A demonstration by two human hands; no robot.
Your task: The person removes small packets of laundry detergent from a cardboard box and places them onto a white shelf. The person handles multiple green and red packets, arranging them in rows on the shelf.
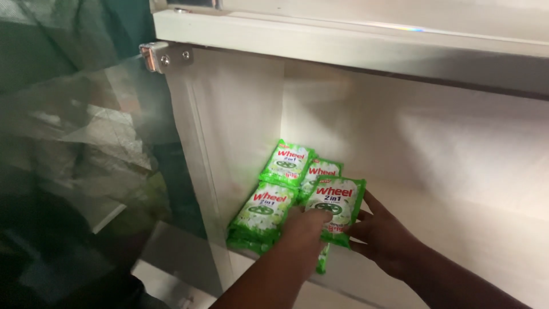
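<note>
1. At the far left stands a glass door (86, 143), swung open; its pane shows dim, blurred reflections, and what lies behind it cannot be made out.
2. A metal hinge bracket (164, 57) with two screws sits at the upper left corner of a pale cabinet (354, 40).
3. Inside, on the cabinet's shelf (492, 229), green detergent pouches are gathered in the left corner, against the left wall.
4. The leftmost is a low stack of pouches (260, 220) lying flat near the shelf's front edge.
5. Behind it, farther in, one pouch (287, 163) leans upright, and a second upright pouch (323, 170) peeks out just to its right, partly hidden.
6. The left hand (303, 229) reaches in from the near side, its back toward the camera, fingers bent over the lower left part of the front pouch (337, 200) and just beside the flat stack.
7. That front pouch stands upright, touching the pouches behind it, held between both hands.
8. The right hand (383, 234) comes in from the near right, thumb and fingers spread along the pouch's right edge and bottom; whether the fingers wrap behind it cannot be told.
9. The two hands sit close together, each pressed on the same pouch.
10. To the right, the shelf and the back wall (457, 131) are plain and lit softly.
</note>
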